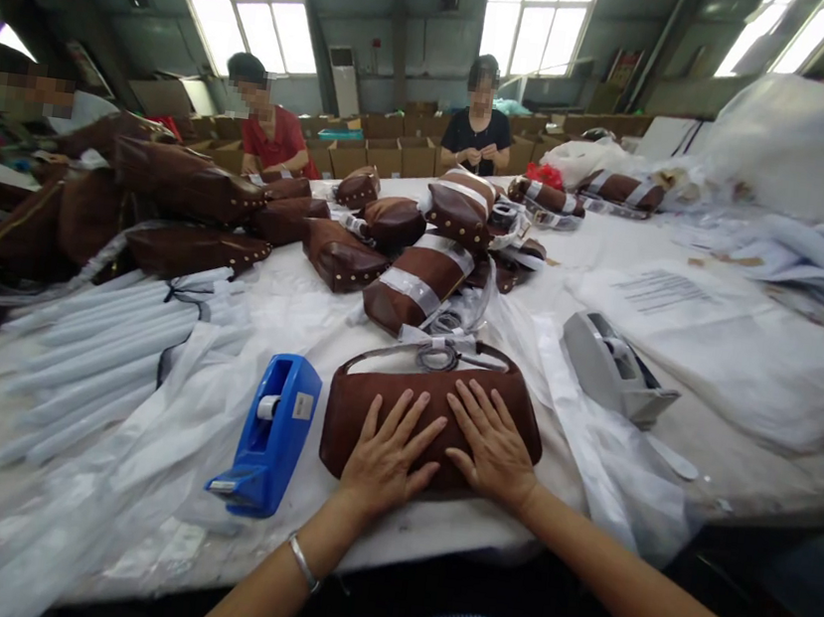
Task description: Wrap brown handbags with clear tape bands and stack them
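Observation:
A brown handbag (350,411) lies flat on the white-covered table in front of me, its handle arching along the far edge. My left hand (390,451) rests on the bag's left half, fingers spread. On the right half lies my right hand (490,438), also flat with fingers apart. A coiled dark cord (437,355) sits by the handle. Just left of the bag stands a blue tape dispenser (277,432); a grey tape dispenser (611,368) is to its right. Beyond the handle is another brown bag (414,289) with pale wrapping bands.
Brown bags (179,185) are heaped at the left and centre back. White rolls (113,352) lie left of the blue dispenser. Plastic sheets (740,329) cover the right side. Across the table are a person in red (275,137) and a person in black (479,132).

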